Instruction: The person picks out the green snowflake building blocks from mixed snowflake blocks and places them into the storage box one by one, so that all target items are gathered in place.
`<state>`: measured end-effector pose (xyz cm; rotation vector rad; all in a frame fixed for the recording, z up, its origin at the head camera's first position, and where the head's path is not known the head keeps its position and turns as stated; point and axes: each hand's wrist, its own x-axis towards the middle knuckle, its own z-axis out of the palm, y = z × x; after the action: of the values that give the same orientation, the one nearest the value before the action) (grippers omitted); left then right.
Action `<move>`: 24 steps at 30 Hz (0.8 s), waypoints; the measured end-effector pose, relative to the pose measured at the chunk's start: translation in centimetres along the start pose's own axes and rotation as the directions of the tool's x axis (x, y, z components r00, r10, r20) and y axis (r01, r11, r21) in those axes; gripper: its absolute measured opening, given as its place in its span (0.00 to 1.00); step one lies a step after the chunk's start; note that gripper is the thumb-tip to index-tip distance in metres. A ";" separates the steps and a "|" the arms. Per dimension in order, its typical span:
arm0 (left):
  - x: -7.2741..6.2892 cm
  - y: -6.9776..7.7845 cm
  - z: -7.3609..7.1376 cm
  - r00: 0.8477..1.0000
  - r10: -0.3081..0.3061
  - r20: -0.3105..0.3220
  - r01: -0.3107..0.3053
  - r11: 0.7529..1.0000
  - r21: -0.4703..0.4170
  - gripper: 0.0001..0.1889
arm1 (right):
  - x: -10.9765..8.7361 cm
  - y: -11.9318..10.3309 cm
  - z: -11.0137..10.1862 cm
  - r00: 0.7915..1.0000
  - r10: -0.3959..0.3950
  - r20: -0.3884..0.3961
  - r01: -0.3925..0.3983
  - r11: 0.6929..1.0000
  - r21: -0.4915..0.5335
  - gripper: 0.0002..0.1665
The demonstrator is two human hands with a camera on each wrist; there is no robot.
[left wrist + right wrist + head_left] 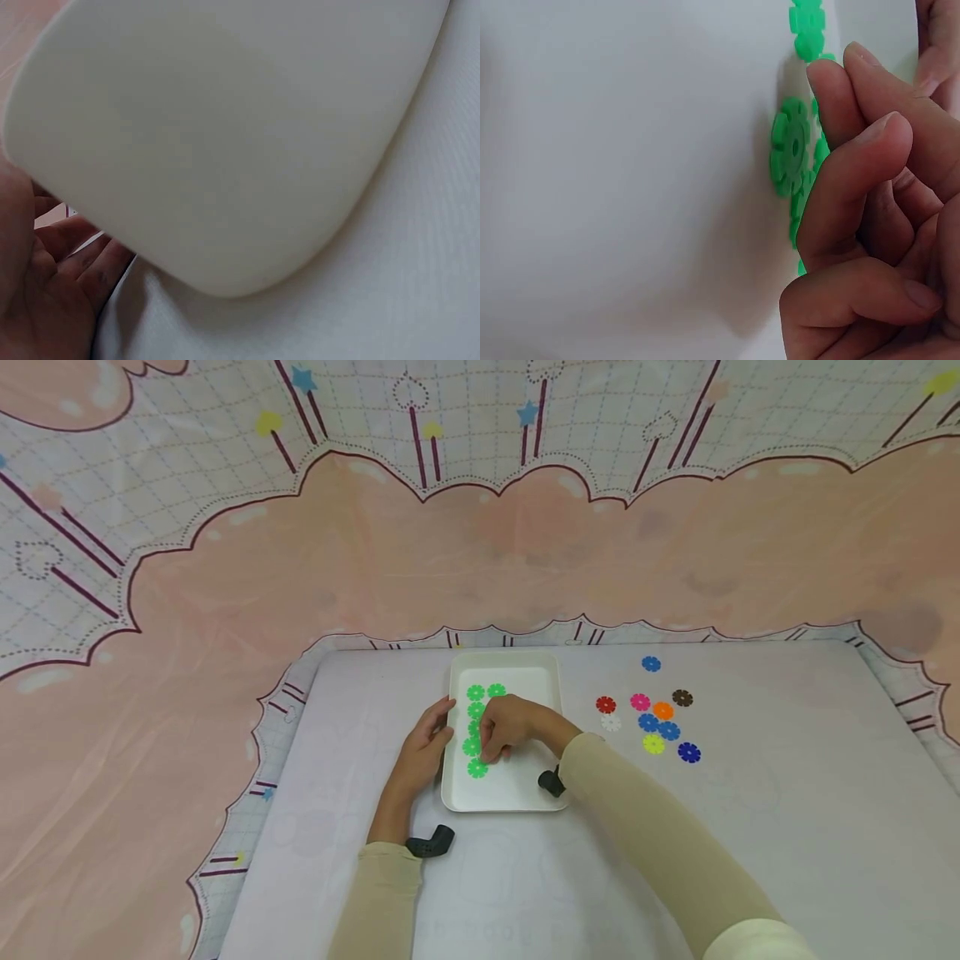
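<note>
A white rectangular tray (517,789) holds several green flower-shaped plastic discs (477,767), lined up along its left side, with another disc (497,690) beginning a second column. My left hand (422,752) rests at the tray's left edge, thumb and fingers extended; in the left wrist view its fingers reach beside the tray wall. Over the tray, my right hand (512,727) has its fingers curled and fingertips together, close by the lower discs. In the right wrist view a green disc (790,146) lies beside those fingers; I cannot tell whether the fingertips pinch one.
Right of the tray lie loose flower discs: red (605,704), white (611,722), pink (640,702), orange (663,711), brown (682,697), yellow (653,743), dark blue (689,752) and several lighter blue ones (651,664). A white cloth covers the table (787,827).
</note>
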<state>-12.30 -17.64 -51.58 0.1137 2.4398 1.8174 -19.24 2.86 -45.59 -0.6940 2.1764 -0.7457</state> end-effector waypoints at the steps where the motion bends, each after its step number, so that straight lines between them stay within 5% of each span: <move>1: 0.0 0.0 0.0 1.000 -0.003 0.000 0.003 1.000 -0.002 0.24 | -0.1 0.0 -0.1 1.000 0.001 -0.003 -0.001 1.000 -0.002 0.07; 17: 0.1 0.0 0.1 1.000 -0.027 0.005 0.027 1.000 -0.014 0.25 | -2.7 1.0 -2.1 1.000 -0.023 -0.006 0.023 1.000 0.012 0.06; 24: -0.4 2.1 0.0 0.997 -0.072 0.019 0.072 0.997 -0.007 0.26 | -5.1 1.4 -3.4 0.999 -0.048 0.000 0.048 0.997 0.059 0.05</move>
<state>-11.86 -17.05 -49.57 0.0413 2.3914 1.7872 -19.16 8.18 -42.34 -0.7186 2.1348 -0.8305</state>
